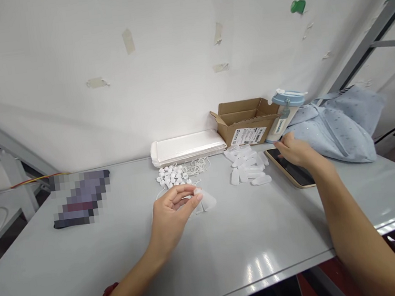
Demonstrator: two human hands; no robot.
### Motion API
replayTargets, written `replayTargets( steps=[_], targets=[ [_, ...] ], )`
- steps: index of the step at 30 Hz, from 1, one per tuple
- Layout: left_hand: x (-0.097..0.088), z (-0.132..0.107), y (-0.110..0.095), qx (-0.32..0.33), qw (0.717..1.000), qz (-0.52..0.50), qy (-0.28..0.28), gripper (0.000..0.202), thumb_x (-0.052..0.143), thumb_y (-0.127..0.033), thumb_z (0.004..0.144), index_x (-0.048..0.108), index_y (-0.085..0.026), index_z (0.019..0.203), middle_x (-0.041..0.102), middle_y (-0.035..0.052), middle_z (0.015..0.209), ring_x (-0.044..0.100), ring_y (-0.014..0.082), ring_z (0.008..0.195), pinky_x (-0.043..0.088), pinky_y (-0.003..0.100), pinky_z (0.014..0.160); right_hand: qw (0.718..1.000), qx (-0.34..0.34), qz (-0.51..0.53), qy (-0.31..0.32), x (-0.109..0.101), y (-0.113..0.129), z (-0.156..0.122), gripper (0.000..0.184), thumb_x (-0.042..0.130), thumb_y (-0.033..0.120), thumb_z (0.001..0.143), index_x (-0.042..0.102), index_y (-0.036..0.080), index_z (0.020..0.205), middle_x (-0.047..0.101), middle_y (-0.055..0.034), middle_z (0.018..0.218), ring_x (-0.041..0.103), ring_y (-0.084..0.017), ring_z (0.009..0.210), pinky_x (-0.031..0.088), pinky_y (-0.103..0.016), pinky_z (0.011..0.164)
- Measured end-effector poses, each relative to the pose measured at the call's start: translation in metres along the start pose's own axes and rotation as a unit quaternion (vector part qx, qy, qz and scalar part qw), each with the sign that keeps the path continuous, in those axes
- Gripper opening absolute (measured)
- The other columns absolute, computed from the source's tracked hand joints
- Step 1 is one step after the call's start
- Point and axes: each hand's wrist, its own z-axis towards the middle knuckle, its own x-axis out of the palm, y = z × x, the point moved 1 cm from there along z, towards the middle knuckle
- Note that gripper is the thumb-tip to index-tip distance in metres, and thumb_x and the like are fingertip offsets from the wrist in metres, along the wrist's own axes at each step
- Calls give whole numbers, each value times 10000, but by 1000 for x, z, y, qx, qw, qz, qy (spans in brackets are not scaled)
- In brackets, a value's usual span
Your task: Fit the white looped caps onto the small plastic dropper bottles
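While the left hand (176, 206) pinches a small whitish piece (197, 191) above the counter (131, 252), just in front of the white caps (172, 175) and the cord (198, 166), the right hand (293, 149) is over the phone (288, 169), near the tumbler (282, 120); whether it grips anything I cannot tell. Risk: a slack pinch could drop the piece among the white caps, and a careless right wrist could topple the tumbler.
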Motion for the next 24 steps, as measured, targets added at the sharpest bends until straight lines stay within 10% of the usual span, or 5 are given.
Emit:
replayTargets(
  steps=[8, 13, 17, 20, 24],
  targets=[
    [2, 0, 0, -6, 1000, -13, 5, 227, 729, -345, 697, 665, -195, 854, 731, 45, 903, 672, 198, 885, 546, 259, 763, 958, -82, 272, -40, 0, 50, -32, 84, 435, 304, 870, 449, 225, 847, 631, -16, 704, 641, -217, 711, 457, -343, 693],
    [4, 1, 0, -15, 999, -31, 13, 233, 736, -342, 695, 664, -195, 861, 734, 39, 893, 682, 188, 842, 547, 232, 704, 835, -253, 430, 229, 20, 107, -95, 170, 546, 333, 851, 496, 196, 938, 651, -30, 803, 641, -185, 772, 483, -320, 697],
    [4, 0, 0, -9, 1000, -27, 9, 229, 736, -352, 694, 669, -192, 844, 731, 34, 848, 686, 195, 837, 548, 240, 716, 791, -294, 426, 326, 30, 131, -131, 344, 597, 305, 837, 461, 221, 1141, 638, -46, 957, 638, -174, 850, 483, -260, 604],
    [4, 1, 0, -10, 1000, -23, 12, 234, 734, -360, 695, 672, -191, 844, 732, 40, 849, 687, 205, 840, 550, 258, 729, 797, -296, 420, 316, 32, 131, -130, 349, 571, 290, 855, 421, 226, 1163, 657, -44, 937, 652, -172, 820, 480, -251, 567],
    [5, 1, 0, -19, 999, -37, 18, 235, 740, -363, 692, 670, -201, 847, 736, 35, 866, 690, 195, 832, 553, 245, 712, 904, -304, 281, 112, 21, 104, -92, 200, 530, 315, 868, 514, 213, 1039, 668, -77, 948, 644, -220, 867, 504, -326, 669]
  ],
)
